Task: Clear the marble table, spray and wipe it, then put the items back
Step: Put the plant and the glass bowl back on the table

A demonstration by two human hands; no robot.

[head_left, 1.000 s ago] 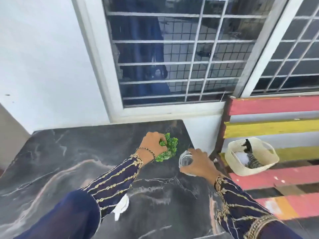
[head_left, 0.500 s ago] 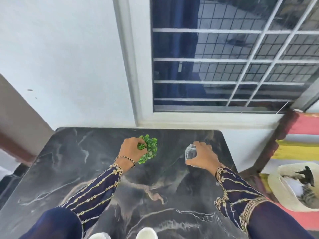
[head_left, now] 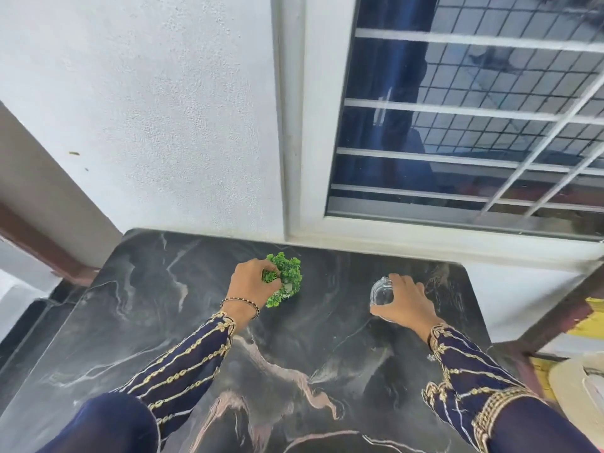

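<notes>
While both hands reach across the marble table (head_left: 157, 322), I see the left hand (head_left: 253, 284) with its fingers curled round a small green plant (head_left: 290, 275), gripping it from the side. The plant sits near the tabletop's far edge, about midway along it. The right hand (head_left: 407, 304) is curled over a clear glass (head_left: 380, 292), fingers wrapped round its rim, near the far right corner. I cannot tell whether either thing rests on the marble or is held just off it. Plant and glass are well apart. A beaded bracelet (head_left: 240, 304) circles the left wrist. Behind the far edge stand a white wall (head_left: 163, 109) and a barred window (head_left: 457, 125).
</notes>
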